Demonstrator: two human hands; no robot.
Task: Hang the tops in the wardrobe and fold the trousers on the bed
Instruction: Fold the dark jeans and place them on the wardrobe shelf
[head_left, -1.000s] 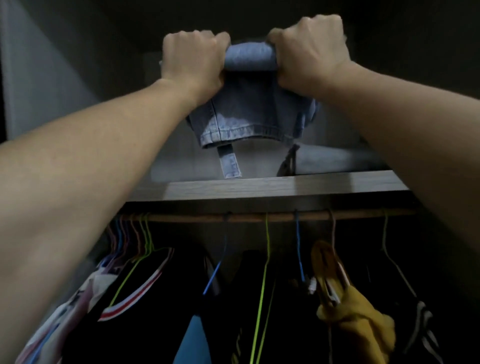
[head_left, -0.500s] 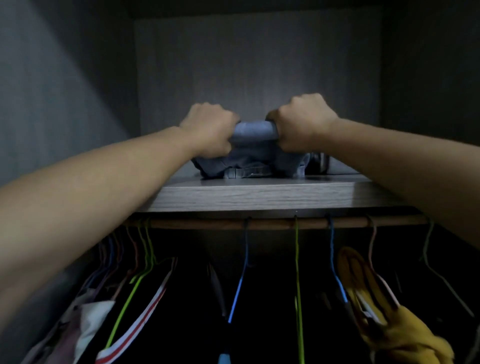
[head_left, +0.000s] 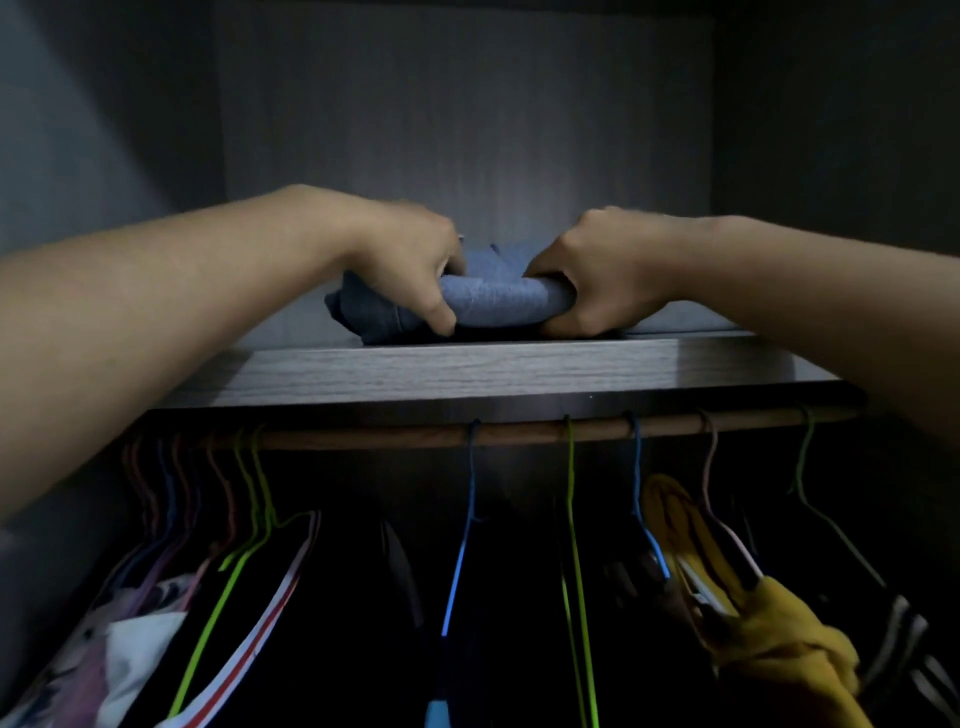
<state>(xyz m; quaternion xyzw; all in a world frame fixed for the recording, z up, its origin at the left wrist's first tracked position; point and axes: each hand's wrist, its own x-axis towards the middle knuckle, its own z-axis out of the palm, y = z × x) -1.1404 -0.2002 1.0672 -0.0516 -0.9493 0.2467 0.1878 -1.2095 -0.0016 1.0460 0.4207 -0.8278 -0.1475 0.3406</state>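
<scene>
A folded pair of light blue denim trousers (head_left: 498, 301) lies on the wardrobe's upper shelf (head_left: 467, 371), near its front edge. My left hand (head_left: 410, 265) grips the bundle's left end, thumb underneath at the front. My right hand (head_left: 597, 280) grips the right end, fingers curled round the rolled fold. Both arms reach forward over the shelf edge. The back of the bundle is hidden behind my hands.
Below the shelf a wooden rail (head_left: 519, 434) carries several coloured wire hangers. Dark tops hang in the middle, a patterned pale top (head_left: 130, 649) at the left, a yellow garment (head_left: 769, 623) at the right. The shelf space behind the trousers is dim.
The trousers came down from above the shelf and now rest on it. Both hands lowered with them and still hold the ends; the dangling waistband has settled flat.
</scene>
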